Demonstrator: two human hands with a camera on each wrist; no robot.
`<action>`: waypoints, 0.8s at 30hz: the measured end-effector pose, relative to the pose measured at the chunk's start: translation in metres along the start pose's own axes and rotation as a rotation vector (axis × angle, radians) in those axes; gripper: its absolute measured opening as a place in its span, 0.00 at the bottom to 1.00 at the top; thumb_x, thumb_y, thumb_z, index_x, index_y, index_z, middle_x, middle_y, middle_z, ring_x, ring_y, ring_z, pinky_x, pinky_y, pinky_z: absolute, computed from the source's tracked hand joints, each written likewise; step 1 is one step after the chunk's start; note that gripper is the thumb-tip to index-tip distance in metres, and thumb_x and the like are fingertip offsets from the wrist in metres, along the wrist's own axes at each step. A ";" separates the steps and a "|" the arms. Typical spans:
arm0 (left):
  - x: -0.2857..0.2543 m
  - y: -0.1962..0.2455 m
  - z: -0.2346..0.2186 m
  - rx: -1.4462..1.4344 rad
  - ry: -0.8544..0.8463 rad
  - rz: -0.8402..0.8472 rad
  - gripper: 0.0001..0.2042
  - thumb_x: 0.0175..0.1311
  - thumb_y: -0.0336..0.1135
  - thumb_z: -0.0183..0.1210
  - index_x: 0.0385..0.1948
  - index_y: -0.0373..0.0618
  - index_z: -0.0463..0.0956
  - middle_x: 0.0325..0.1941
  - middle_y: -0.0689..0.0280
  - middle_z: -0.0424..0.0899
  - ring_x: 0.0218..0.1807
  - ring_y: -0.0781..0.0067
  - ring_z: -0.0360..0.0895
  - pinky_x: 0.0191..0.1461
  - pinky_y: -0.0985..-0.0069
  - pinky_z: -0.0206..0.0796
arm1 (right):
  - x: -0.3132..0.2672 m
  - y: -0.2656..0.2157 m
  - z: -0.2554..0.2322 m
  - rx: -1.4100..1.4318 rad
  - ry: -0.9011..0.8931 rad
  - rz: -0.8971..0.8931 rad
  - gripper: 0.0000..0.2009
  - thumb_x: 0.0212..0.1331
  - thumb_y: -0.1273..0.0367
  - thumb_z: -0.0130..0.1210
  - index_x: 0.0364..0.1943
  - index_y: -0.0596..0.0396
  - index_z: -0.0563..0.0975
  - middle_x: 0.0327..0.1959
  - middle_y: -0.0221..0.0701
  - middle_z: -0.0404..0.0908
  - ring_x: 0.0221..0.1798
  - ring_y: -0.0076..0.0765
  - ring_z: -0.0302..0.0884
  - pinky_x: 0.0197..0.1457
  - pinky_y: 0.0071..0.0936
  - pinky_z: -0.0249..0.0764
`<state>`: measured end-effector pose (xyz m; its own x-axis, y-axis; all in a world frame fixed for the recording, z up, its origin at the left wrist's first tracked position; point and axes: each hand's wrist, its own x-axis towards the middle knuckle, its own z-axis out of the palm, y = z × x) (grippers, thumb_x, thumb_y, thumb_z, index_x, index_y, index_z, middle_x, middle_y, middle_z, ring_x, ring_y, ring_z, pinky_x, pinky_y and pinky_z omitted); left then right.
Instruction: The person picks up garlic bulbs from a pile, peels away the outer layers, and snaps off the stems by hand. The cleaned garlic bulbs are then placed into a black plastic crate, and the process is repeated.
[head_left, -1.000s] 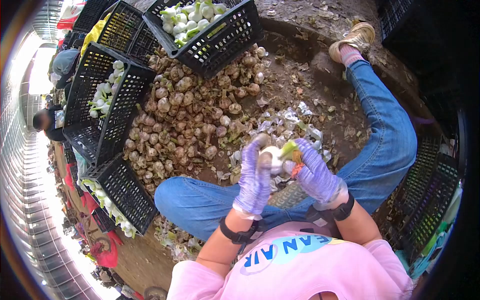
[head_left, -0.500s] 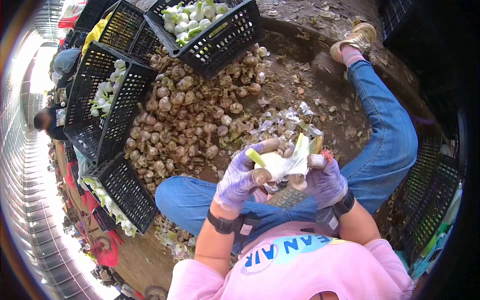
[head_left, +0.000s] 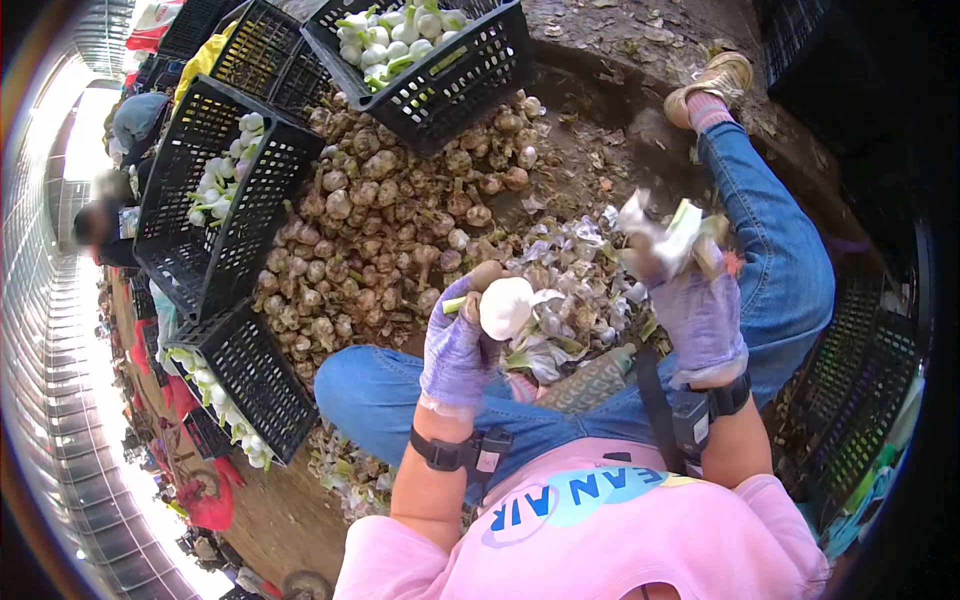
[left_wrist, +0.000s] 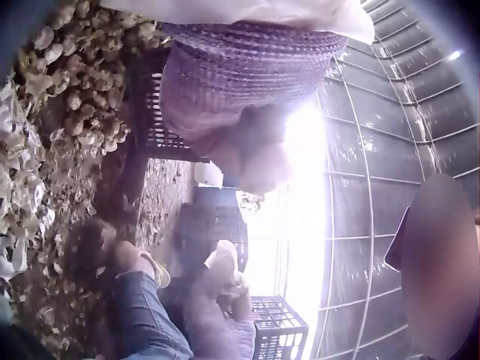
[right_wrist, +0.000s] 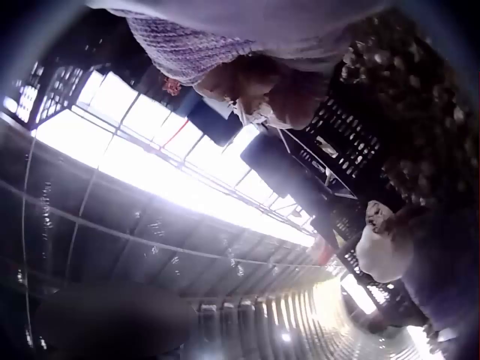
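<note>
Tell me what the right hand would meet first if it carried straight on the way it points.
Probably nothing close: the right hand, gripping peeled skins, points up and away from the body. Past it the head view shows only the raised knee and dirt floor, but depth is unclear.

We sat on the ground (head_left: pixel 600 60) with the heap of unpeeled garlic (head_left: pixel 390 220) before our knees. One crate (head_left: pixel 440 60) stood behind the heap, two more crates (head_left: pixel 215 210) (head_left: pixel 235 385) along its left side, each holding peeled bulbs. A litter of peelings (head_left: pixel 570 270) lay between the heap and our right leg (head_left: pixel 780 240). The left hand (head_left: pixel 455 345) held a peeled bulb (head_left: pixel 505 305) above our lap, well apart from the right hand (head_left: pixel 695 290), which held skins (head_left: pixel 680 232) over the right leg.
</note>
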<state>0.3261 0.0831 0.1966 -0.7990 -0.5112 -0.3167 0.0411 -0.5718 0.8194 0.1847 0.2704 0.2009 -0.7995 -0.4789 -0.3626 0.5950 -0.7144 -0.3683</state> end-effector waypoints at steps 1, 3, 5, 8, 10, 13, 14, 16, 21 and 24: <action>0.001 0.001 0.001 -0.035 0.051 -0.019 0.27 0.55 0.47 0.61 0.52 0.39 0.67 0.45 0.60 0.77 0.45 0.70 0.76 0.44 0.75 0.74 | -0.004 0.003 0.001 -0.167 -0.140 0.008 0.23 0.56 0.67 0.54 0.54 0.62 0.63 0.50 0.46 0.71 0.53 0.44 0.70 0.59 0.39 0.70; 0.000 -0.001 0.003 -0.100 0.062 -0.016 0.27 0.55 0.45 0.61 0.52 0.38 0.66 0.46 0.58 0.77 0.47 0.67 0.76 0.49 0.73 0.72 | -0.014 0.010 -0.001 -0.511 -0.413 0.013 0.26 0.53 0.67 0.59 0.56 0.57 0.63 0.51 0.40 0.71 0.57 0.40 0.67 0.62 0.38 0.65; -0.006 -0.005 0.002 -0.226 -0.022 0.003 0.27 0.56 0.45 0.61 0.52 0.38 0.66 0.46 0.58 0.77 0.47 0.66 0.76 0.50 0.73 0.72 | -0.027 0.022 0.000 -1.027 -0.371 -0.142 0.29 0.46 0.69 0.65 0.55 0.55 0.67 0.48 0.33 0.73 0.52 0.29 0.69 0.57 0.26 0.66; -0.018 -0.007 0.009 -0.288 -0.073 -0.038 0.26 0.53 0.41 0.63 0.51 0.40 0.66 0.45 0.60 0.76 0.47 0.68 0.76 0.49 0.73 0.73 | -0.041 0.039 0.017 -0.816 -0.394 -0.045 0.23 0.49 0.70 0.62 0.52 0.55 0.69 0.44 0.30 0.74 0.47 0.25 0.71 0.53 0.23 0.68; -0.027 -0.010 0.011 -0.300 -0.120 -0.038 0.24 0.55 0.41 0.61 0.51 0.38 0.66 0.47 0.58 0.76 0.48 0.66 0.76 0.51 0.71 0.72 | -0.050 0.044 0.036 -0.858 -0.369 0.009 0.15 0.53 0.71 0.58 0.46 0.56 0.72 0.38 0.28 0.75 0.41 0.22 0.72 0.45 0.22 0.71; -0.029 -0.022 0.002 -0.316 0.043 -0.072 0.24 0.56 0.40 0.61 0.52 0.40 0.67 0.47 0.59 0.76 0.48 0.66 0.76 0.51 0.71 0.71 | -0.067 0.063 0.041 -0.754 -0.502 0.226 0.09 0.55 0.72 0.56 0.40 0.57 0.73 0.33 0.27 0.75 0.37 0.21 0.72 0.40 0.21 0.71; -0.032 -0.023 -0.003 -0.409 0.030 -0.018 0.21 0.57 0.38 0.59 0.51 0.41 0.67 0.47 0.60 0.77 0.46 0.67 0.76 0.50 0.72 0.72 | -0.076 0.064 0.046 -0.878 -0.604 0.297 0.08 0.56 0.71 0.55 0.38 0.58 0.74 0.31 0.28 0.75 0.34 0.19 0.72 0.35 0.20 0.70; -0.033 -0.022 -0.007 -0.460 0.108 -0.048 0.19 0.60 0.40 0.56 0.50 0.41 0.68 0.47 0.62 0.77 0.45 0.69 0.77 0.47 0.74 0.74 | -0.090 0.070 0.053 -0.863 -0.598 0.306 0.07 0.55 0.71 0.56 0.36 0.59 0.75 0.31 0.29 0.76 0.33 0.19 0.72 0.36 0.20 0.71; -0.030 0.005 -0.022 -0.609 0.159 0.077 0.17 0.61 0.46 0.54 0.42 0.41 0.70 0.39 0.58 0.78 0.43 0.63 0.78 0.41 0.67 0.79 | -0.077 0.068 0.033 -1.168 -0.476 0.279 0.08 0.50 0.75 0.56 0.36 0.59 0.76 0.32 0.31 0.76 0.37 0.19 0.72 0.40 0.21 0.71; -0.024 0.049 -0.050 -0.447 0.286 0.310 0.17 0.59 0.48 0.55 0.35 0.43 0.71 0.34 0.58 0.78 0.38 0.63 0.79 0.37 0.68 0.80 | -0.058 0.071 0.000 -1.397 -0.476 0.020 0.11 0.45 0.76 0.54 0.37 0.58 0.76 0.32 0.37 0.76 0.37 0.37 0.74 0.44 0.30 0.71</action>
<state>0.3770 0.0351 0.2201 -0.5194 -0.8133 -0.2623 0.5430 -0.5511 0.6336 0.2735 0.2473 0.1962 -0.5773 -0.7985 -0.1708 -0.0193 0.2225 -0.9747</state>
